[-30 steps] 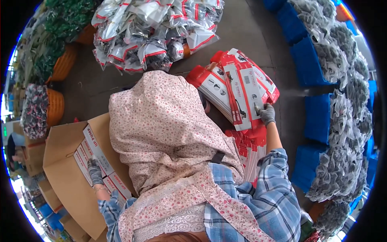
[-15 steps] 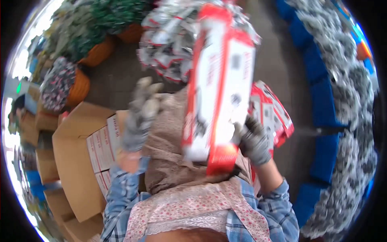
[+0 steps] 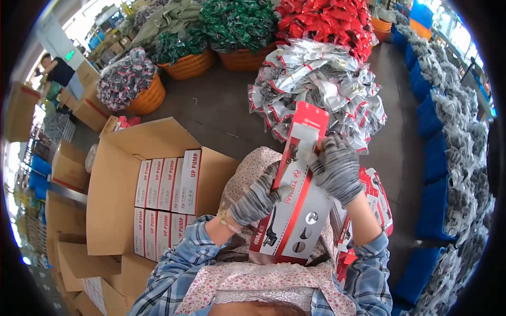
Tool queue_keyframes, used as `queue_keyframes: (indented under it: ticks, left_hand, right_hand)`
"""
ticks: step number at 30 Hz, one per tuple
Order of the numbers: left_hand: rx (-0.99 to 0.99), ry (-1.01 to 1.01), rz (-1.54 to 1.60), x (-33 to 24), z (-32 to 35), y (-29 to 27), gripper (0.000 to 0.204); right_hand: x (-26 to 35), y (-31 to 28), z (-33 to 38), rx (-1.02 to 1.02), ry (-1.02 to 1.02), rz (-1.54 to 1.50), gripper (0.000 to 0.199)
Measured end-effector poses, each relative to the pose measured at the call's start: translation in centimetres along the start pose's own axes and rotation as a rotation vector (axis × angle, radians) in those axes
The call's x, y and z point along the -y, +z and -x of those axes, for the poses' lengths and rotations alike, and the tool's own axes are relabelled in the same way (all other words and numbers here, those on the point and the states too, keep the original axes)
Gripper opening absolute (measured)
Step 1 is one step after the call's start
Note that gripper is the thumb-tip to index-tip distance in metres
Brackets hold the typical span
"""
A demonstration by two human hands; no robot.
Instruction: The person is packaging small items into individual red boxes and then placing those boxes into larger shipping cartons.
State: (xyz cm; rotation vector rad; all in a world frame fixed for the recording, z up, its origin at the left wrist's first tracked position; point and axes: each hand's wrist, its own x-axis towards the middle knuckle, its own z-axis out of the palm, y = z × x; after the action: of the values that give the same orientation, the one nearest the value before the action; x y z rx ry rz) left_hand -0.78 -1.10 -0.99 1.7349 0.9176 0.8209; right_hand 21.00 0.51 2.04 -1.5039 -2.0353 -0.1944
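Observation:
A long red, white and grey printed cardboard box (image 3: 295, 221) lies slanted over my lap, its red flap (image 3: 311, 114) standing out at the far end. My left hand (image 3: 256, 199), in a grey striped work glove, is closed on the box's left edge. The gloved right hand (image 3: 339, 169) is closed on the box's upper right side, near the flap end; its fingertips are partly hidden. Beside my right forearm lie more red-and-white boxes (image 3: 377, 197), seemingly flat. To my left, an open brown carton (image 3: 110, 195) holds several similar boxes (image 3: 167, 181) in two rows.
Ahead is a heap of clear-wrapped white and grey packs (image 3: 321, 68). Farther back stand orange baskets (image 3: 240, 59) with green packs, and a red heap (image 3: 327, 23). Blue bins (image 3: 432, 152) with grey packs line the right. Brown cartons (image 3: 66, 210) and a person (image 3: 60, 73) are left.
The box has come down and now lies tilted over my lap. My left hand has moved right onto it, and my right hand has shifted to its far end. The view has tilted up.

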Motion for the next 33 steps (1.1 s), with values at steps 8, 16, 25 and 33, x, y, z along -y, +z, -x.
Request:
queue_keyframes:
  ticks: [8, 16, 25, 33]
  left_hand:
    - [-0.087, -0.19, -0.293, -3.3, -0.5, 1.9, 0.095]
    - [0.13, 0.255, 0.061, -4.4, -0.5, -0.3, 0.098]
    - [0.147, -0.008, 0.694, -2.0, -1.5, -4.7, 0.093]
    - [0.016, 0.111, 0.647, -3.0, 0.1, -2.7, 0.066]
  right_hand:
    - [1.9, -3.5, -2.9, 0.047, 0.026, -0.392, 0.031]
    - [7.7, -4.6, -2.9, -0.066, -0.2, -0.781, 0.026]
    - [8.0, 0.6, -4.6, -0.484, -0.202, -0.855, 0.041]
    - [6.4, 1.3, -0.2, -0.158, 0.085, -1.029, 0.032]
